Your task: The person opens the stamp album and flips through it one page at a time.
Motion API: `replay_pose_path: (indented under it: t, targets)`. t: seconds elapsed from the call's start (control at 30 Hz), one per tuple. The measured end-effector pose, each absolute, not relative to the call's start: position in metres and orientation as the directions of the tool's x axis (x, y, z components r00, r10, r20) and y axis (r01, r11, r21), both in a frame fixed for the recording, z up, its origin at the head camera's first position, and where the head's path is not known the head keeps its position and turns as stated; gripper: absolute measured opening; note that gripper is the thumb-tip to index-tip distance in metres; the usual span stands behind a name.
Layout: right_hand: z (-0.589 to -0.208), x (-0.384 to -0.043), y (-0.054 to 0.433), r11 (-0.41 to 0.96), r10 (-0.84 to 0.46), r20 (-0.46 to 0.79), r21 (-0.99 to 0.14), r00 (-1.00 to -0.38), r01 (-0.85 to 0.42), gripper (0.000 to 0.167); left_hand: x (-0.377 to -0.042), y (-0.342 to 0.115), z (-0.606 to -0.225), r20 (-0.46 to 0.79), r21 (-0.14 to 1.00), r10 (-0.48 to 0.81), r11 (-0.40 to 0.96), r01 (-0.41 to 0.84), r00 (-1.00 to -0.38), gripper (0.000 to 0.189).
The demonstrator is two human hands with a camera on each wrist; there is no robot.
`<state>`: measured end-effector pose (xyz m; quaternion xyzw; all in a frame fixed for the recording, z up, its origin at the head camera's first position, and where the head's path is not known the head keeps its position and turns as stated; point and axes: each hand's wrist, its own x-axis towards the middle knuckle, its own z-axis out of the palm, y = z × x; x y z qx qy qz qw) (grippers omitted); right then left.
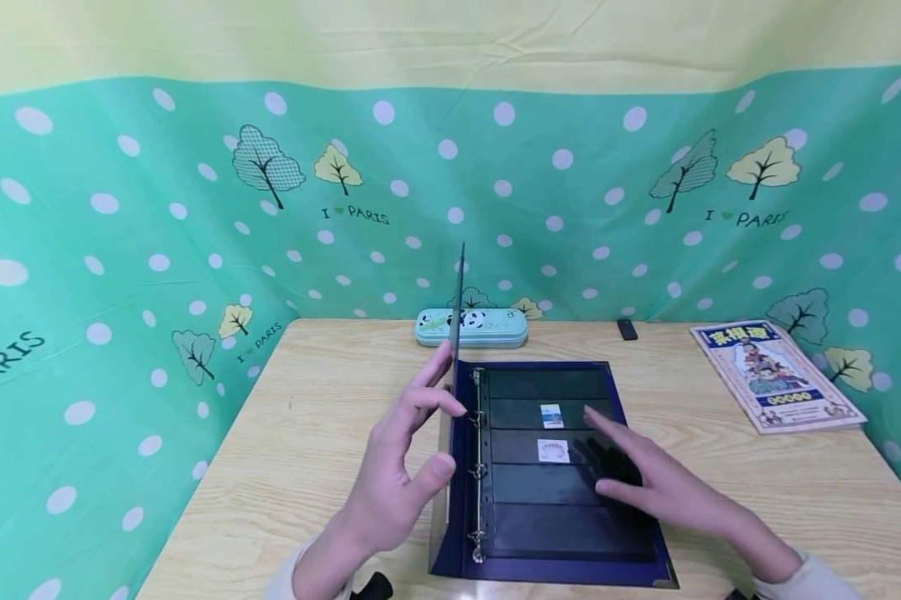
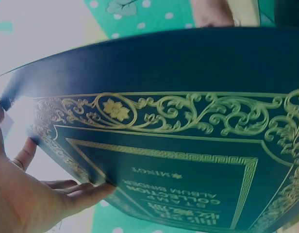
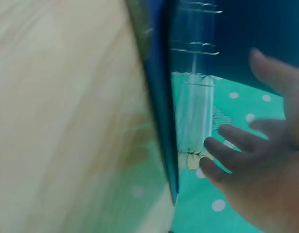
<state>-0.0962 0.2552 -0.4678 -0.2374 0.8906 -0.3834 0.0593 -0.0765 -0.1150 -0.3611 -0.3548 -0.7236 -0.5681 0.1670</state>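
A dark blue stamp album [image 1: 638,572] lies open on the table, its front cover [image 1: 458,312] standing nearly upright at the left. My left hand [image 1: 401,471] is at the cover's outer side, fingers extended against it. Gold scrollwork [image 2: 178,114] decorates that outer face in the left wrist view. My right hand [image 1: 663,483] is over the right part of the black stamp page [image 1: 543,529], fingers spread and holding nothing. Two small stamps sit in the page's strips: a blue-and-white stamp [image 1: 551,416] and a pale stamp [image 1: 553,451]. Metal rings [image 1: 478,472] run along the spine.
A light blue panda pencil case [image 1: 503,329] stands behind the album at the table's back edge. Right of it lies a small black object [image 1: 627,330]. A printed booklet [image 1: 780,379] is at the right edge. Polka-dot cloth [image 1: 570,200] hangs around the table [image 1: 292,425].
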Motion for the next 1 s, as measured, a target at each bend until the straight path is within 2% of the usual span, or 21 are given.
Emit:
replay_pose_path:
  t: [0.17,0.37,0.57,0.77,1.0]
  targets:
    - [-0.480,-0.095,0.264,0.655,-0.541,0.004,-0.625,-0.841,-0.424,0.101,-0.078,-0.122,-0.361,0.672,0.690,0.305,0.072,0.720,-0.675,0.048]
    - [-0.483,-0.096,0.272,0.670,-0.561,-0.018,-0.597,-0.827,-0.441,0.106,-0.080,-0.127,-0.362,0.709,0.665,0.274,0.045,0.745,-0.649,0.046]
    - [-0.485,-0.096,0.277,0.675,-0.559,-0.048,-0.606,-0.828,-0.421,0.107,-0.079,-0.135,-0.362,0.687,0.697,0.254,0.033,0.716,-0.681,0.039]
    - [-0.489,-0.093,0.284,0.675,-0.553,-0.026,-0.600,-0.833,-0.430,0.105,-0.079,-0.148,-0.360,0.649,0.748,0.220,-0.009,0.664,-0.729,0.036]
    - [-0.490,-0.092,0.292,0.689,-0.528,-0.068,-0.616,-0.846,-0.381,0.105,-0.079,-0.171,-0.361,0.629,0.773,0.190,-0.056,0.632,-0.753,0.021]
